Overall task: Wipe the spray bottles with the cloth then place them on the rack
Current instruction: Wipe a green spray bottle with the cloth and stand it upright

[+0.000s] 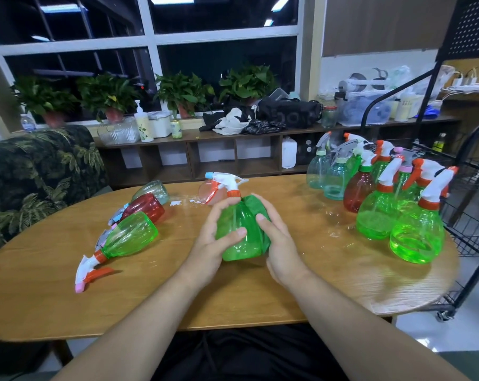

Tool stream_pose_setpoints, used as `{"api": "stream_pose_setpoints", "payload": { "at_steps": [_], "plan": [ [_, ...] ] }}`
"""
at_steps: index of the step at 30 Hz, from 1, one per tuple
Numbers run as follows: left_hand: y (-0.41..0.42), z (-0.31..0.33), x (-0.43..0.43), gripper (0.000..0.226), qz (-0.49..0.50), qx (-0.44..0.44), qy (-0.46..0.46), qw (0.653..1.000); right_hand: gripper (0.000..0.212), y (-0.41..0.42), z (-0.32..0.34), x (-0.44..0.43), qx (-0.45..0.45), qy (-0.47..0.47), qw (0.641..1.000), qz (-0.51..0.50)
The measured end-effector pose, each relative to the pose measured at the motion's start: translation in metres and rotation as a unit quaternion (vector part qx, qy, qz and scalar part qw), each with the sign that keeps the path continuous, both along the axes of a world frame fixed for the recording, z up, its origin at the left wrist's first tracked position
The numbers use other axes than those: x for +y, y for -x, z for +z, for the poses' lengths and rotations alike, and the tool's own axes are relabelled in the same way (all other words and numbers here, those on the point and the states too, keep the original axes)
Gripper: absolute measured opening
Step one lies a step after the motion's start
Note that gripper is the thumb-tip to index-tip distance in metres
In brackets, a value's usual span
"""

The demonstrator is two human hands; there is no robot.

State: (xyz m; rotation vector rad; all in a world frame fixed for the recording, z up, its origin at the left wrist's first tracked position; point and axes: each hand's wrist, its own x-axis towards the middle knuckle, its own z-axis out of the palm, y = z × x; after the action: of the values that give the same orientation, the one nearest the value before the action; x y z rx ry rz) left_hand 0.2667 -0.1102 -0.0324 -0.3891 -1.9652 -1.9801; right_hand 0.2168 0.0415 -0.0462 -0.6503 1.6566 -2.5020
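Observation:
A green spray bottle with a white and orange trigger head stands upright at the middle of the wooden table. My left hand grips its left side. My right hand presses a green cloth against its right side, fingers curled round cloth and bottle. Three bottles lie on their sides at the left: a green one, a red one and a clear one. Several upright bottles stand at the right. A black wire rack stands beyond the table's right edge.
A pink bottle lies behind the held one. A leaf-patterned sofa is at the left. A low shelf with plants, bags and containers runs along the window behind the table.

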Motion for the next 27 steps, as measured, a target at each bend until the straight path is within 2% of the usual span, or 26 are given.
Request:
{"api": "stream_pose_setpoints", "payload": {
  "at_steps": [3, 6, 12, 15, 16, 18, 20, 21, 24, 26, 27],
  "plan": [
    [0.012, 0.0, 0.001, 0.059, 0.069, 0.007, -0.071, 0.995, 0.042, -0.003, 0.0, 0.0, 0.03, -0.031, 0.999, -0.007],
    [0.023, 0.005, 0.005, 0.049, 0.109, -0.019, -0.199, 0.974, 0.045, -0.004, -0.005, -0.004, 0.107, -0.093, 0.989, -0.043],
    [0.034, 0.012, 0.019, 0.041, 0.132, -0.109, -0.356, 0.919, 0.048, -0.008, -0.01, -0.004, 0.289, -0.177, 0.929, -0.149],
    [0.032, 0.015, 0.026, 0.071, 0.066, -0.157, -0.432, 0.886, 0.046, -0.008, -0.011, -0.005, 0.377, -0.178, 0.89, -0.186],
    [0.029, 0.019, 0.029, 0.075, 0.048, -0.154, -0.444, 0.881, 0.047, -0.008, -0.01, -0.005, 0.387, -0.174, 0.886, -0.189],
    [0.029, 0.028, 0.037, 0.06, 0.071, -0.117, -0.456, 0.879, 0.05, -0.008, -0.007, -0.005, 0.354, -0.155, 0.904, -0.183],
    [0.026, 0.04, 0.052, 0.037, 0.142, -0.065, -0.442, 0.883, 0.055, -0.01, -0.006, -0.006, 0.281, -0.124, 0.936, -0.17],
    [0.026, 0.043, 0.057, 0.036, 0.186, -0.034, -0.412, 0.891, 0.056, -0.01, -0.007, -0.006, 0.237, -0.101, 0.953, -0.156],
    [0.027, 0.035, 0.062, 0.041, 0.289, 0.052, -0.214, 0.932, 0.055, -0.007, -0.008, -0.009, 0.103, -0.008, 0.99, -0.101],
    [0.03, 0.023, 0.061, 0.043, 0.316, 0.12, -0.084, 0.937, 0.047, -0.003, -0.005, -0.01, 0.003, 0.055, 0.995, -0.079],
    [0.034, 0.018, 0.059, 0.044, 0.332, 0.159, -0.023, 0.93, 0.044, 0.0, -0.003, -0.01, -0.049, 0.092, 0.992, -0.067]
  ]
}}
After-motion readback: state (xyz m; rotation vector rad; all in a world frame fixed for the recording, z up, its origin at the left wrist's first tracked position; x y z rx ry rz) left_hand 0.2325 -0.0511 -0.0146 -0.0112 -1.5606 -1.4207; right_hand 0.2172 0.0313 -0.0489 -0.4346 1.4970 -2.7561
